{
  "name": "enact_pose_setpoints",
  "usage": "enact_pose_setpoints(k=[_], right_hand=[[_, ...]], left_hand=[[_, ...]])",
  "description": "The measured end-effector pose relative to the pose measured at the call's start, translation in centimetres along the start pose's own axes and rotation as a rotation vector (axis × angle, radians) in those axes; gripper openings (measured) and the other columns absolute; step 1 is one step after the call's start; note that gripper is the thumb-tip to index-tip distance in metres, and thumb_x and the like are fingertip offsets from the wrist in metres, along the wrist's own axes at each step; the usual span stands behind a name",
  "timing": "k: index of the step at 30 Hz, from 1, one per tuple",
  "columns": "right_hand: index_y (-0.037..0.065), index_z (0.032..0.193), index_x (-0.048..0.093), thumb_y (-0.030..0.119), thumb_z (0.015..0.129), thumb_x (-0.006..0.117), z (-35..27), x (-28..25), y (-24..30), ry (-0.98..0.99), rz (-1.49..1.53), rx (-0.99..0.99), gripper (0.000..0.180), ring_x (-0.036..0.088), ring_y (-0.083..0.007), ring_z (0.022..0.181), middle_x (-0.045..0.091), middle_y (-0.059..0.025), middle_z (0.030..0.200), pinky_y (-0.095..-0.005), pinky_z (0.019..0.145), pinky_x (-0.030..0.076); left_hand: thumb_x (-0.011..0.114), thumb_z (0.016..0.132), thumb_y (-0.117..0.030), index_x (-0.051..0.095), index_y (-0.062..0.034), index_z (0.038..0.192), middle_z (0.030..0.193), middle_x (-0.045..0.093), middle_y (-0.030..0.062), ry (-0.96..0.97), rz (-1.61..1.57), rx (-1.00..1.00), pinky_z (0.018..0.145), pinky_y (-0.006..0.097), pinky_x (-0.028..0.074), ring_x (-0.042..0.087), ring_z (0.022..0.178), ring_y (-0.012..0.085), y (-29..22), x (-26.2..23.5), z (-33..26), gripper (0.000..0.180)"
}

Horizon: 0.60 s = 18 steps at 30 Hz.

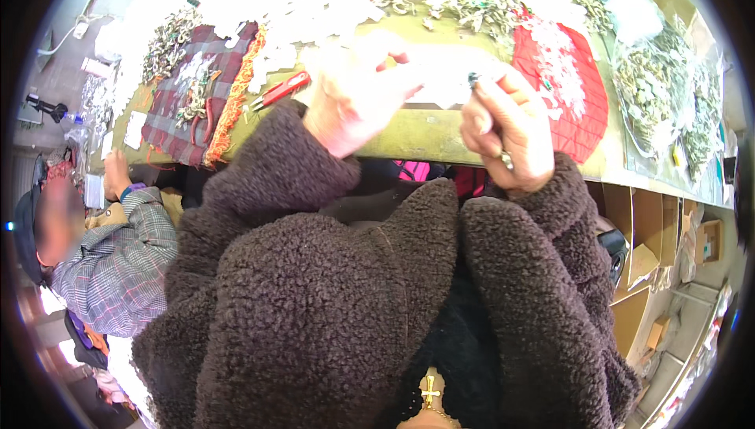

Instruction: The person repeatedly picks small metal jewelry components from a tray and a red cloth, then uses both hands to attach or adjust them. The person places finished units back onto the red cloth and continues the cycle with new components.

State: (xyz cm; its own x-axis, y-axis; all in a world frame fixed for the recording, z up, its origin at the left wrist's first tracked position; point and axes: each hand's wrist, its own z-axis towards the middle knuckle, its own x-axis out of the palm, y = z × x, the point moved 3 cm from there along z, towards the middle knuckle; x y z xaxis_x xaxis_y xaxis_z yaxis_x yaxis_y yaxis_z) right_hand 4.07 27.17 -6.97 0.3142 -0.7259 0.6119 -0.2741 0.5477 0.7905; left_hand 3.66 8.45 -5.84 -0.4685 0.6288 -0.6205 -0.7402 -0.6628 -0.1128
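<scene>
My right hand [511, 126] is closed, with a small dark piece [473, 78] pinched between thumb and forefinger; its kind is too small to make out. Something gold-coloured [507, 161] shows by the curled lower fingers. My left hand [358, 95] is raised to the left of it, thumb and forefinger apart, partly washed out by glare. Nothing shows clearly between its fingers. A white card-like sheet [444, 97] lies on the green tabletop [417, 132] between and behind the hands. Red-handled pliers [281, 91] lie beside my left wrist.
A plaid cloth [169, 118] with orange fringe bears more red-handled pliers [202, 126]. White pieces lie on a red quilted cloth [586, 126]. Greenish pieces [480, 12] are heaped behind; filled plastic bags [649, 91] stand right. A co-worker [118, 256] sits left. Cardboard shelves [641, 228] are lower right.
</scene>
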Motion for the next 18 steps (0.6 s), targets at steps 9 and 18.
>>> enact_pose_setpoints(k=[9, 18], right_hand=[[0.003, 0.095, 0.05, 0.011, 0.094, 0.05, -2.5, -0.5, -1.5, -0.128, 0.114, -0.006, 0.008, 0.036, -0.0067, 0.039, 0.048, -0.0015, 0.059, -0.0204, 0.039, 0.028], [0.001, 0.101, 0.053, 0.009, 0.093, 0.052, -2.7, -0.4, -2.2, -0.061, 0.104, -0.037, 0.011, 0.038, -0.0076, 0.04, 0.052, -0.0043, 0.061, -0.0205, 0.039, 0.031]], left_hand=[[0.062, 0.087, -0.008, 0.06, -0.0021, 0.105, 0.081, 0.058, 0.0034, -0.085, -1.314, -0.949, 0.057, 0.023, 0.048, 0.058, 0.069, 0.0106, -4.7, 3.8, -0.7, 0.019], [0.057, 0.091, -0.007, 0.056, -0.0001, 0.108, 0.085, 0.06, 0.0028, 0.055, -1.942, -1.318, 0.055, 0.022, 0.047, 0.056, 0.066, 0.0088, -4.8, 5.2, -2.8, 0.018]])
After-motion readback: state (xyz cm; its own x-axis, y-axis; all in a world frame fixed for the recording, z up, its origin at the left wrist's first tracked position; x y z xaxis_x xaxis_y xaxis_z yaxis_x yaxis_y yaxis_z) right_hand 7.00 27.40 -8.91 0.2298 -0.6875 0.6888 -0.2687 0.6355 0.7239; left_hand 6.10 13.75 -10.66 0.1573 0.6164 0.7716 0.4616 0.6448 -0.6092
